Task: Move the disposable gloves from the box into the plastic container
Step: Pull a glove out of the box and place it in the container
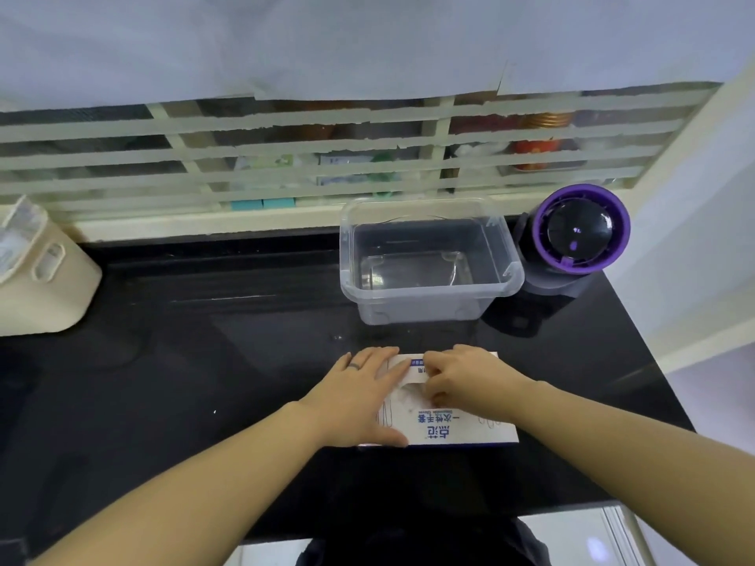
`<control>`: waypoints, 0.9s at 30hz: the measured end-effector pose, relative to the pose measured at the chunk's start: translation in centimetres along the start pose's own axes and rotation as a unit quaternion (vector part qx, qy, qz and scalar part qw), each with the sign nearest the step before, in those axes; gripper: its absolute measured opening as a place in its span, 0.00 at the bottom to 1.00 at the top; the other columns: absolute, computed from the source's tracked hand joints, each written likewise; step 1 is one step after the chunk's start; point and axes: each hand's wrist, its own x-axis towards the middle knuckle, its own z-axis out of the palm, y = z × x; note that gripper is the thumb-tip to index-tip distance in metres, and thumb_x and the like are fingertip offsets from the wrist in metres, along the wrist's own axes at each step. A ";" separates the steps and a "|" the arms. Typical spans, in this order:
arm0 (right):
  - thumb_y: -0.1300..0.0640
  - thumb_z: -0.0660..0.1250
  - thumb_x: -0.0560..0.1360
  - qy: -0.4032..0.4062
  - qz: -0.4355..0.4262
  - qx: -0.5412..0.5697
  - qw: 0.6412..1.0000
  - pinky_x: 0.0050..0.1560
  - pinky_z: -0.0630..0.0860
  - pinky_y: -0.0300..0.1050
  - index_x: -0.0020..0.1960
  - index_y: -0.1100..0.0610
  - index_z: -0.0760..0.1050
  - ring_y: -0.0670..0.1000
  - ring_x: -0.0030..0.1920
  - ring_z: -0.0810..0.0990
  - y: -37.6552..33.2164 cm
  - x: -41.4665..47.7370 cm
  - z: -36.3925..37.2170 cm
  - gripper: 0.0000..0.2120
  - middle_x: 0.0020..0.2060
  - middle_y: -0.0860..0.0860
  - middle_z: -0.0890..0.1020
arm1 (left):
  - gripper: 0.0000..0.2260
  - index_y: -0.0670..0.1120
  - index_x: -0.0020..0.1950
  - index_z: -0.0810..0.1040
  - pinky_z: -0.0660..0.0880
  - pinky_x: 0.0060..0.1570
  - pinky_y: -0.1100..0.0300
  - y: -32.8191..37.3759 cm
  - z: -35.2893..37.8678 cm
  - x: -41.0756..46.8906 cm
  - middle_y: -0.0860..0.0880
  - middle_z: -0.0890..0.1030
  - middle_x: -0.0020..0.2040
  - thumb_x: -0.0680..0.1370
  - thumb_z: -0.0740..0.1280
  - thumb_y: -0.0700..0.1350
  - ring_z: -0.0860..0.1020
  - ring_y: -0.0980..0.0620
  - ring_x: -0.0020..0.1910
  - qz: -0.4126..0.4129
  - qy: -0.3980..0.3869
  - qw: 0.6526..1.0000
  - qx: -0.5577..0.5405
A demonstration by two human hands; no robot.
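My left hand (359,398) presses flat, fingers spread, on the near white-and-blue cardboard glove box (449,426). My right hand (461,377) curls over its oval opening; I cannot tell whether it pinches anything. The clear rectangular plastic container (421,310) sits farther back.

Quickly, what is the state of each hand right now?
Left hand: open, pressing flat on the glove box.
Right hand: curled at the box opening; whether it grips anything cannot be told.

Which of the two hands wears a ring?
The left hand, pressed flat on the glove box; the right hand, curled at its opening, shows none.
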 end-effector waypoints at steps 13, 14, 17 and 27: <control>0.51 0.60 0.81 0.070 0.060 0.103 0.990 0.50 0.69 0.36 0.54 0.51 0.76 0.43 0.50 0.70 -1.2 -1.6 -3.9 0.08 0.51 0.42 0.75 | 0.46 0.52 0.80 0.41 0.43 0.76 0.43 -0.1 -0.1 0.2 0.51 0.42 0.80 0.73 0.63 0.70 0.44 0.48 0.79 -0.002 -0.005 1.000 0.007; 0.50 0.59 0.81 0.062 0.086 0.120 0.987 0.51 0.68 0.35 0.56 0.50 0.75 0.42 0.51 0.70 -1.2 -1.6 -4.0 0.09 0.51 0.41 0.74 | 0.46 0.53 0.80 0.41 0.44 0.76 0.42 -0.1 0.0 0.2 0.51 0.42 0.80 0.73 0.63 0.70 0.44 0.48 0.78 -0.003 -0.005 1.000 0.006; 0.42 0.63 0.77 0.039 0.158 0.171 0.972 0.56 0.68 0.36 0.65 0.46 0.69 0.41 0.57 0.71 -1.5 -1.8 -3.5 0.19 0.56 0.37 0.71 | 0.46 0.53 0.80 0.42 0.43 0.76 0.43 -0.2 0.1 0.2 0.51 0.42 0.80 0.73 0.63 0.70 0.44 0.49 0.78 -0.002 0.004 1.000 0.006; 0.50 0.66 0.78 0.035 0.224 0.222 0.948 0.40 0.73 0.38 0.47 0.57 0.79 0.49 0.41 0.78 -0.7 -0.6 -2.0 0.11 0.40 0.50 0.81 | 0.46 0.52 0.80 0.41 0.43 0.76 0.44 0.0 0.1 -0.1 0.50 0.43 0.80 0.73 0.63 0.70 0.44 0.49 0.78 -0.006 0.011 1.000 0.014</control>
